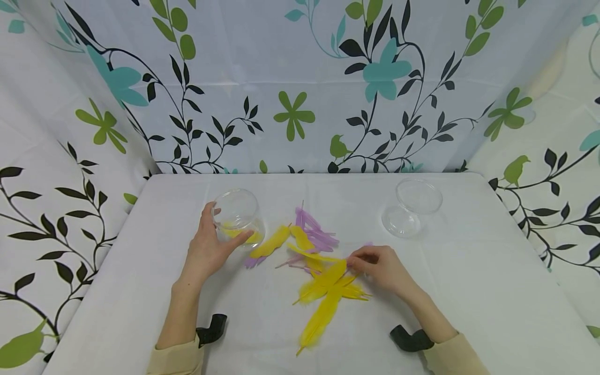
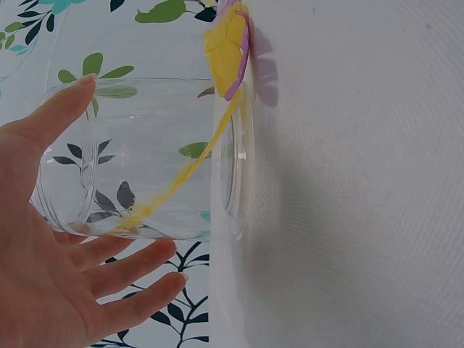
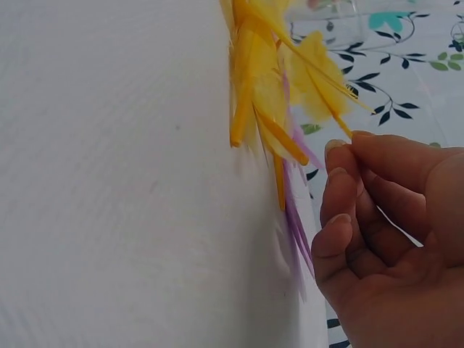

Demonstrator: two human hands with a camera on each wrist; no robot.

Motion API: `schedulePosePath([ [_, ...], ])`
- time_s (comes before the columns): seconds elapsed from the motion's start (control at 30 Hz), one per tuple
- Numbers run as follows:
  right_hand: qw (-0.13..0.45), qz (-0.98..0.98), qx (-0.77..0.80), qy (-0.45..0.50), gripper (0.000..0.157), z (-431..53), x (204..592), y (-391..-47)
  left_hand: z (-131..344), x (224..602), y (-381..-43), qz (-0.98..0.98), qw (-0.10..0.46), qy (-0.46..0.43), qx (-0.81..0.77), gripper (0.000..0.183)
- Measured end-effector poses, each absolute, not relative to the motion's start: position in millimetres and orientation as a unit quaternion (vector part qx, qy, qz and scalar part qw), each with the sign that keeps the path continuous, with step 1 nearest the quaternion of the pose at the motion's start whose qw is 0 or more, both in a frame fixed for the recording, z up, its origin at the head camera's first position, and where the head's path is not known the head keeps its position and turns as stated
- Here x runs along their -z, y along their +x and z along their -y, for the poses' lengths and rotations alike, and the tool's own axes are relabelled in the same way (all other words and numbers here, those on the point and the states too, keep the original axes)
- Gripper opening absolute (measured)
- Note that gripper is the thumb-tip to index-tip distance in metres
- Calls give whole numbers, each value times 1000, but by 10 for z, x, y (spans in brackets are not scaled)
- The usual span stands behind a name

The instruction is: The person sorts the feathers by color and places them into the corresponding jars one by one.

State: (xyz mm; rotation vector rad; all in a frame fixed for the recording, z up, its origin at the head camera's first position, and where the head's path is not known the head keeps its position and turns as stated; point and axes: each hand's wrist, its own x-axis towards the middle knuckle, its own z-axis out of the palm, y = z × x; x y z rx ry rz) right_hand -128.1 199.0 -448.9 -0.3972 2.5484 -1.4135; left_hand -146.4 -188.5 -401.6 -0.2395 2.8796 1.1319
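Observation:
My left hand (image 1: pixel 210 249) is wrapped around a clear jar (image 1: pixel 236 208) that stands upright on the table, thumb on the near side. A yellow feather (image 2: pixel 177 181) leans inside it, its quill end low near the base. With thumb and index fingertip, my right hand (image 1: pixel 383 268) pinches the quill of another yellow feather (image 3: pixel 319 80), slightly above a loose pile. That pile mixes yellow feathers (image 1: pixel 323 312) with purple feathers (image 1: pixel 316 232) in the middle of the table. One more yellow feather (image 1: pixel 271 242) lies over a purple one close to the jar's right side.
A second clear jar (image 1: pixel 402 223) stands at the back right of the white table (image 1: pixel 469 291). Patterned leaf curtains (image 1: pixel 262 62) hang behind the table and along both sides. Dark curved pieces (image 1: pixel 410 339) sit at both wrists.

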Motion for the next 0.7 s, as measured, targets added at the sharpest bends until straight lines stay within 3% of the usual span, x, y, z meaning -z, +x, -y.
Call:
schedulePosePath([
  [0.7,69,-854,504,-114,17,-2095,4377,-1315,1888,3995,-1444,-924,26,-79,-373,114],
])
